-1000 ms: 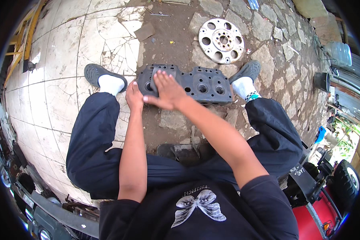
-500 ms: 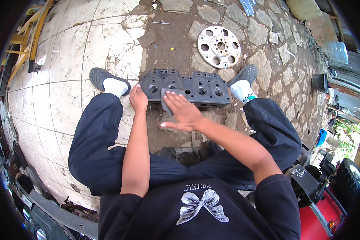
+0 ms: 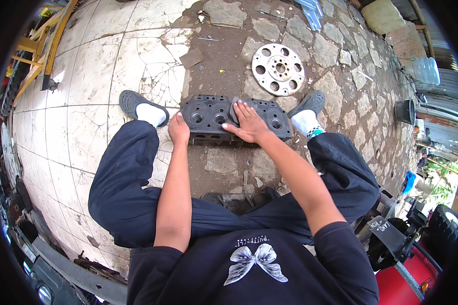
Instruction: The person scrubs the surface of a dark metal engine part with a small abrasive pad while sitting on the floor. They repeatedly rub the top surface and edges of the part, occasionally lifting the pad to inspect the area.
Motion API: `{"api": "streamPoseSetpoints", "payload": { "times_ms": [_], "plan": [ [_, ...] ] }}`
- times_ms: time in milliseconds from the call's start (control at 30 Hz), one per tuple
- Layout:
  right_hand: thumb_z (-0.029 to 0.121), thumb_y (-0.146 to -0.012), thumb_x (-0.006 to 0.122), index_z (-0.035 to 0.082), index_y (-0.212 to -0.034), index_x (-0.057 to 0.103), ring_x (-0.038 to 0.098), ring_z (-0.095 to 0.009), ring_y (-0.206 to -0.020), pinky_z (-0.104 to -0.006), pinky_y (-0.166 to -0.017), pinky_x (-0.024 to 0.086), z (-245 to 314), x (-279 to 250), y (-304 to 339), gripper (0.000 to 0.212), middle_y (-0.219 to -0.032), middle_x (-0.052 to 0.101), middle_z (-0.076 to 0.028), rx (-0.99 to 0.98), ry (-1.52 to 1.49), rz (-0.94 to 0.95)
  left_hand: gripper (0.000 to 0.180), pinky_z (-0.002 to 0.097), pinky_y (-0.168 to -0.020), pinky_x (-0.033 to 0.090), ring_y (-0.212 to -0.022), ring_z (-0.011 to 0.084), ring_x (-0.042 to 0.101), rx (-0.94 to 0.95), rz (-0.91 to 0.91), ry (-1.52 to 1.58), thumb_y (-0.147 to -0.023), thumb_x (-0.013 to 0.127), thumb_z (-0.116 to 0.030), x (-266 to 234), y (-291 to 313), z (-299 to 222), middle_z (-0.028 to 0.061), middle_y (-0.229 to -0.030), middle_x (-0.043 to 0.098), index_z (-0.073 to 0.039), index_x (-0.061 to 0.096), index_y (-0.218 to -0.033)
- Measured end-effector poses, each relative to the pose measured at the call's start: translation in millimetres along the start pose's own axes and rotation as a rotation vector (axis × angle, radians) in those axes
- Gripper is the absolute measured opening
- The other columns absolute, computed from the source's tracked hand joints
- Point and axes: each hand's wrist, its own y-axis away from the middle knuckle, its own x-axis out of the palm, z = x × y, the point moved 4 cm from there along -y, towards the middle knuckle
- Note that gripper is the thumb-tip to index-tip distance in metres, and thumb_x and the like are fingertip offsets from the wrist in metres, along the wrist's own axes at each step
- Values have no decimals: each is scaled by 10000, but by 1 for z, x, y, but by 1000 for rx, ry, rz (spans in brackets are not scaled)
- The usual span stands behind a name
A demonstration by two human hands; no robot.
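A dark grey cylinder head [image 3: 204,108] lies between my feet, its face with round valve seats and bolt holes turned up. At its left end, my left hand [image 3: 178,128] grips the edge with fingers closed and the thumb along the side. My right hand [image 3: 249,123] is spread on the top face, right of the middle, pressing a grey piece of sandpaper [image 3: 234,110] flat under its fingers. Part of the sandpaper and some of the valve seats are hidden under that hand.
Beyond the head, a pale round flywheel plate [image 3: 262,76] with large holes lies on the stone paving. White cracked tiles [image 3: 81,127] cover the left side. A black bucket [image 3: 405,112] stands at the right, and a yellow wooden frame [image 3: 56,40] at the far left.
My right hand has slid the sandpaper to the right across the cylinder head, uncovering the second valve seat from the left. My left hand keeps its place at the left end.
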Motion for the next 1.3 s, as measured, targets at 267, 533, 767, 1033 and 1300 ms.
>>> {"api": "streamPoseSetpoints", "payload": {
  "times_ms": [267, 533, 767, 1033, 1300],
  "plan": [
    [961, -938, 273, -22, -1731, 124, 101, -324, -1693, -444, -1381, 116, 51, 16, 46, 1272, -1816, 117, -220, -228, 95, 14, 408, 511, -1023, 507, -1159, 447, 681, 42, -36, -13, -1129, 494, -287, -7, -3, 10, 260, -1192, 747, 17, 734, -1258],
    [622, -1040, 569, -16, -1684, 319, 332, -341, -1629, -467, -1338, 275, 83, 31, 51, 940, -1763, 323, -210, -58, 181, -249, 662, 434, -1260, 323, -1526, 341, 464, -282, 206, 697, -1115, 577, -355, -16, 21, 0, 254, -1647, 484, -64, 375, -1674],
    [169, -1094, 544, 53, -1375, 704, 745, -280, -1202, -430, -1056, 575, 58, 13, 62, 343, -1284, 781, -148, 1, -295, -386, 776, 419, -1307, 263, -1601, 351, 343, -220, -158, 544, -1021, 692, -166, -53, 35, -36, 264, -1746, 308, 82, 311, -1650],
    [265, -1005, 814, -13, -1234, 730, 735, -153, -991, -308, -818, 609, 94, -73, 160, 370, -1037, 769, -58, -46, -2045, -397, 424, 312, -1055, 519, -1209, 182, 685, 65, 645, 690, -1029, 741, -101, -133, 146, -187, 111, -1248, 728, 30, 636, -1419],
    [305, -1000, 824, 26, -1156, 767, 677, -89, -877, -294, -782, 554, 63, -38, 164, 325, -1023, 762, -6, -140, -1594, -438, 343, 232, -781, 533, -838, 57, 613, 321, 592, 816, -1011, 756, -20, -142, 175, -185, -4, -996, 651, -2, 655, -1338]
  ]
}}
